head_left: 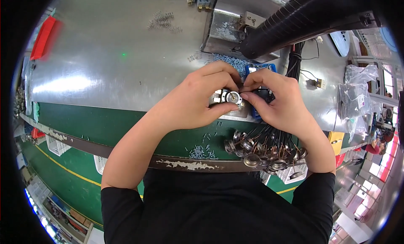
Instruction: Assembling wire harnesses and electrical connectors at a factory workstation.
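My left hand [205,94] is closed round a small white part with a round metal face [232,97], thumb below it and fingers above. At the right side of this part, the thumb and fingertips of my right hand [275,97] are pinched together. Whatever sits in that pinch is too small and too covered to make out. Just beyond my fingertips lies a pile of small bluish screws [231,61]. A blue tray [269,67] is partly hidden behind my right hand.
Round metal caps on dark leads [277,163] lie bunched at the bench's front edge. More screws [201,152] lie on the green strip left of them. Springs [162,21] are scattered farther back. A black arm-like tube [290,23] reaches over the far right, near clear plastic bags [357,97].
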The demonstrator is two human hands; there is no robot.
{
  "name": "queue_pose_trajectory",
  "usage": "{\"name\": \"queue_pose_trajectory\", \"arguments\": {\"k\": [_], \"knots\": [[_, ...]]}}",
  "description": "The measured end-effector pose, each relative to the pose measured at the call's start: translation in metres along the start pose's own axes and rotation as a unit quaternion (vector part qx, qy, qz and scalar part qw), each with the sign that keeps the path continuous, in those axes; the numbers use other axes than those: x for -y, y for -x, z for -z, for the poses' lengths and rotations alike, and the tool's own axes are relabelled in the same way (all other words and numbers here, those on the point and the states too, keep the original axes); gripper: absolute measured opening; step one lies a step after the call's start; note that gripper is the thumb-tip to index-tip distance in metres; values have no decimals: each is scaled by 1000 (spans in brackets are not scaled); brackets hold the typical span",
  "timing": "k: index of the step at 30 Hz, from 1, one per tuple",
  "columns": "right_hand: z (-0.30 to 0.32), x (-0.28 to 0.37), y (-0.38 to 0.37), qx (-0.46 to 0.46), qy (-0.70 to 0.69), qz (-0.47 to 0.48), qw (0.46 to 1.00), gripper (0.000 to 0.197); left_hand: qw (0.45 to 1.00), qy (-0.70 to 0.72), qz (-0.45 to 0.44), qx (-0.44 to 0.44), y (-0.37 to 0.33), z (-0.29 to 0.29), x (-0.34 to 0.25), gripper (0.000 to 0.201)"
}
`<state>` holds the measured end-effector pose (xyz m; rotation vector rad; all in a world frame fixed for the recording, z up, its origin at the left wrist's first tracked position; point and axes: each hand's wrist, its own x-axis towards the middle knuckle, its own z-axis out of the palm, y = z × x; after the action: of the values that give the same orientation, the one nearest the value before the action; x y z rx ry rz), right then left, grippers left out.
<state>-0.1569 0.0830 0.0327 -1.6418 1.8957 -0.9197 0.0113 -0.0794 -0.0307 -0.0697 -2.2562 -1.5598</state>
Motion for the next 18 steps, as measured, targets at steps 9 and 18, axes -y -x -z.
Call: {"name": "queue_pose_trajectory", "arguments": {"k": [9,18], "knots": [[6,-10,9,-35,119,130,984,37,1000,-21,-6,15,3,-1,0,37],[21,7,-79,-314,-178,197,912,88,1000,-12,6,18,-2,3,-6,35]]}}
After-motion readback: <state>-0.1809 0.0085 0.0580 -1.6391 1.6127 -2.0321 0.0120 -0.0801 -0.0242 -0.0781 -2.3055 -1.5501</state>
